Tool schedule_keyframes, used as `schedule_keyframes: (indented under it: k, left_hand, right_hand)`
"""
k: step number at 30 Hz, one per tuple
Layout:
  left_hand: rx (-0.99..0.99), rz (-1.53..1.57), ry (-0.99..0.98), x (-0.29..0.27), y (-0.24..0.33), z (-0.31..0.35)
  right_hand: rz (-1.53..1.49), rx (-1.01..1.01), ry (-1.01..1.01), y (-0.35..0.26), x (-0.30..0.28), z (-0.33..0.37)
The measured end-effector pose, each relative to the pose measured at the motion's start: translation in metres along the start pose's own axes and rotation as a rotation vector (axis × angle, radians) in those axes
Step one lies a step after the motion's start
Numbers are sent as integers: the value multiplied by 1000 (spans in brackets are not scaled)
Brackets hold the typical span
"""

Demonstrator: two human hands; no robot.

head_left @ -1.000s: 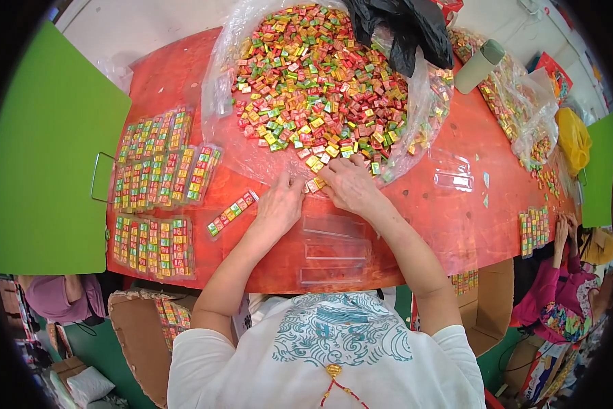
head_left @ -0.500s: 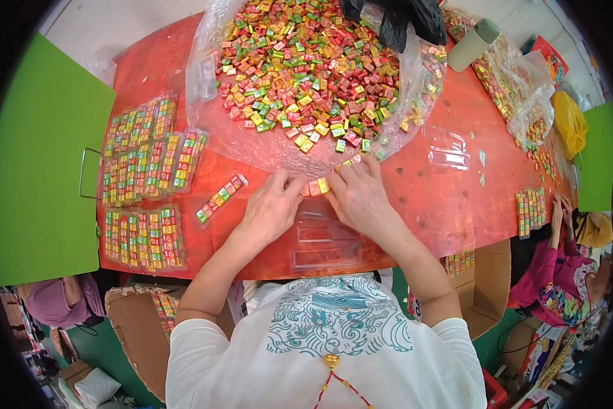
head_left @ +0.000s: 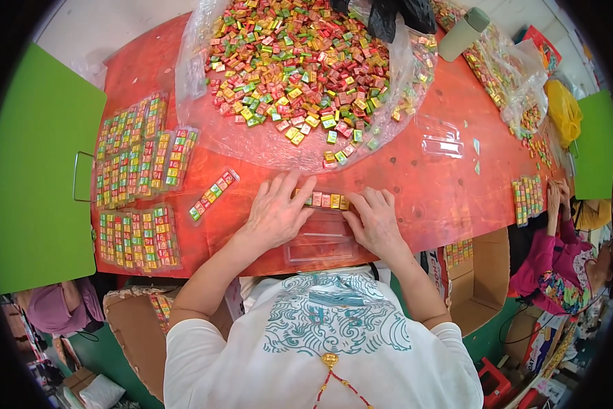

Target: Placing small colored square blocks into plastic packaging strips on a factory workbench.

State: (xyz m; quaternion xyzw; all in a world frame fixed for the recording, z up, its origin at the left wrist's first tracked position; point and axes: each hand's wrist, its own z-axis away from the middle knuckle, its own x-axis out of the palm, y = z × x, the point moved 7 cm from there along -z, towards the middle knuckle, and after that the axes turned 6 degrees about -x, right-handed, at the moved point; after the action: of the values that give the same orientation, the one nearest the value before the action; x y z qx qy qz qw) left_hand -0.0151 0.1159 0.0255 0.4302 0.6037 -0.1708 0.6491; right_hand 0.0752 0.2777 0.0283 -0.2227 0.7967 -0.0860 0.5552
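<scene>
A short row of small wrapped blocks (head_left: 327, 199), in red, yellow and green wrappers, lies crosswise between my hands, apparently in a clear plastic tray. My left hand (head_left: 276, 213) covers the row's left end, its fingers spread and the index fingertip against the blocks. At the other end, my right hand (head_left: 376, 221) touches the row with its fingertips, fingers apart and thumb lower down. Clear trays (head_left: 320, 252) with no blocks in them lie just below my hands. Left of my left hand rests one filled tray (head_left: 214, 195), set at a slant.
A large heap of loose wrapped blocks (head_left: 300, 75) spreads on clear plastic sheeting at the far side. Filled trays (head_left: 139, 235) are grouped at left. A clear tray (head_left: 443, 146), a green bottle (head_left: 465, 34) and a co-worker's hands (head_left: 559, 198) are at right. Cardboard boxes (head_left: 480, 279) stand below the table edge.
My hands have gone from pinching blocks to lying spread at the row's two ends. They have moved apart slightly, and more of the row shows between them.
</scene>
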Motion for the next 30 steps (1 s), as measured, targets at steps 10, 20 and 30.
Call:
schedule_keyframes:
  k: [10, 20, 30]
  left_hand:
    - [-29, -108, -154, 38, -11, 4]
    - [-109, -97, -100, 33, -19, 9]
    - [-71, -147, -111, 36, -11, 5]
  right_hand:
    - [116, -120, -5, -11, 23, -17]
    - [187, -114, 63, 1, 19, -74]
    - [199, -63, 11, 34, 32, -85]
